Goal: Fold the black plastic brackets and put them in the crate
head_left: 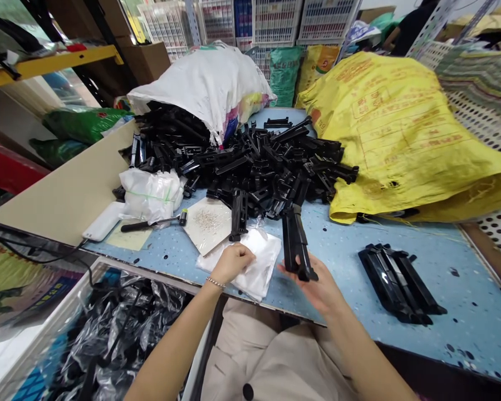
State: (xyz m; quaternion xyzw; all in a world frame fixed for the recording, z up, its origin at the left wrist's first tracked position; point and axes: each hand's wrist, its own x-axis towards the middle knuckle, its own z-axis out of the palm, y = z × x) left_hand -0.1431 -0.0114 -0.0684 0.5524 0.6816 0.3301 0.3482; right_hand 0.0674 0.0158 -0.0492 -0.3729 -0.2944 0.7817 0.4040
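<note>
In my right hand [323, 287] is a long black plastic part [295, 242], apparently more than one nested together, held at its near end and tilted away from me. My left hand [232, 263] is closed, with curled fingertips pressed on a stack of clear plastic bags [263, 262] at the table's front edge; it seems to pinch the top bag. Just beyond the left hand stands another black part [238, 214]. A white square board [206, 223] with tiny beige bits on it lies left of that.
A large heap of black parts [267, 161] spills from a white sack [209, 78]. At right are a yellow sack [401, 128] and a row of black parts [401, 284]. A hammer [152, 224] and a wrapped bag bundle [150, 192] lie left. Below-left, a crate holds bagged black items [129, 323].
</note>
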